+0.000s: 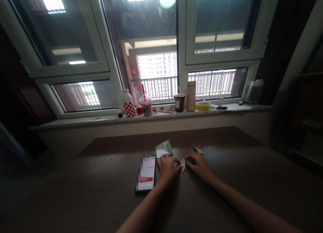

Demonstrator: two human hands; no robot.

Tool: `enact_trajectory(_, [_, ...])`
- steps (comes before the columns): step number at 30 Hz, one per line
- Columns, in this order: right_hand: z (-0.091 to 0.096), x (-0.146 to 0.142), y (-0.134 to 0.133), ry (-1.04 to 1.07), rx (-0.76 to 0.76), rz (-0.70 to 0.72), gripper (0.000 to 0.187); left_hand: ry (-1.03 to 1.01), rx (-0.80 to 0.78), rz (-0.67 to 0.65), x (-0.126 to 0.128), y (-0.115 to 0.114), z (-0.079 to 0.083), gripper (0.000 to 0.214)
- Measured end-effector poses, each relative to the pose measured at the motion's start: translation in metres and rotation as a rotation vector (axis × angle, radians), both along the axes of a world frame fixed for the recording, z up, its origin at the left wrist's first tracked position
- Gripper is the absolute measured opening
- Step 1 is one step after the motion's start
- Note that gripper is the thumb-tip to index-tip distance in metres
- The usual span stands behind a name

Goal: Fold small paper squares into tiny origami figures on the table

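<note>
"One small piece of folded paper (183,165), pale with yellow at its lower end. Position?"

"Above or on the brown table (113,165), between the two hands; contact with the wood cannot be judged."

"State of the left hand (167,167)?"

"Thumb and forefinger pinch the paper's left edge. Other fingers spread over the near edge of a green-and-white card (164,147)."

"Right hand (199,165)?"

"Fingers bent, tips at the paper's upper right edge. Whether they grip it or merely touch: cannot tell."

"Next ring outward?"

"Phone (147,174), screen up, just left of the left hand, screen partly pixelated. Second crumpled scrap (197,149), multicoloured, just beyond the right hand."

"And the stone sill (108,120)?"

"Left to right, among others: white bottle (129,105) with red checks, red container (139,110), pink cup (146,106) with straw, dark brown cup (179,103), upright beige flask (191,96), yellow tape roll (203,106), black scissors (222,107)."

"Behind it?"

"Window panes; through the middle one, a railing (161,90) and tall pale buildings (157,66)."
</note>
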State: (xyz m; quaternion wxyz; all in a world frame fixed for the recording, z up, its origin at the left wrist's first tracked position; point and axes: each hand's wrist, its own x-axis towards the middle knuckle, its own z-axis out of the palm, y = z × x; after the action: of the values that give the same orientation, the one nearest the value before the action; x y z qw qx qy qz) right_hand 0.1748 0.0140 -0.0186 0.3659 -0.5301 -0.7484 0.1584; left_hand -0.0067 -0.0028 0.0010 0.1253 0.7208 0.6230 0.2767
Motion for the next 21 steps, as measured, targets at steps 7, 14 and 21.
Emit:
enact_trajectory(7, [-0.0081,-0.0003,0.0036,0.009,0.024,-0.002,0.017,-0.022,0.013,-0.005,0.0006,0.0,-0.0017,0.014])
enact_trajectory(14, [-0.0081,0.0007,0.005,0.145,-0.003,0.084,0.02,-0.075,0.008,-0.017,0.0018,-0.0003,-0.0017,0.011])
enact_trajectory(21, [-0.0101,0.0008,0.0069,0.158,0.002,0.094,0.018,-0.128,0.041,-0.038,0.0002,0.0039,-0.0062,0.003])
